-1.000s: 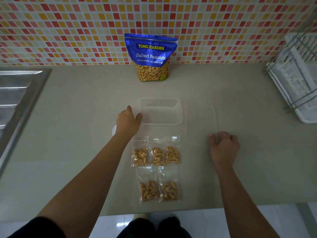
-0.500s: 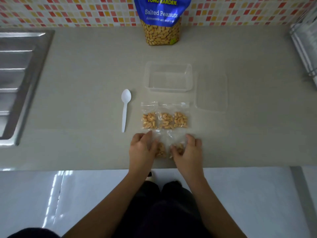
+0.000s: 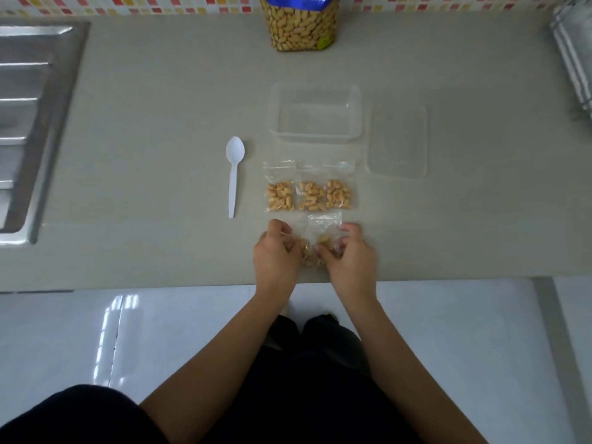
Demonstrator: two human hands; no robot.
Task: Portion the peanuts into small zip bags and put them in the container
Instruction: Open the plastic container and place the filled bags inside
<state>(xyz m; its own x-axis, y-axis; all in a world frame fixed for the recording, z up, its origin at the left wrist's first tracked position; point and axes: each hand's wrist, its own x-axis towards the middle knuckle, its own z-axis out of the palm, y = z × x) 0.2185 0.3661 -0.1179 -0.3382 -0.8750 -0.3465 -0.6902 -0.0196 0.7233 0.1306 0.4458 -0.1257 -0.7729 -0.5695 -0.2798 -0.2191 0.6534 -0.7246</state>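
Three small zip bags of peanuts lie in a row on the counter. Just below them, near the counter's front edge, two more filled zip bags sit side by side. My left hand closes on the left bag and my right hand on the right bag; both hands hide most of the peanuts. The clear plastic container stands uncovered behind the row with nothing inside. The big blue peanut pouch stands upright at the back by the tiled wall.
The container's clear lid lies flat to the right of it. A white plastic spoon lies left of the bags. A steel sink is at far left, a white dish rack at far right.
My hands left the container and lid, came back to the front edge and closed on the two nearest bags. The view tilted down; the spoon is now uncovered.
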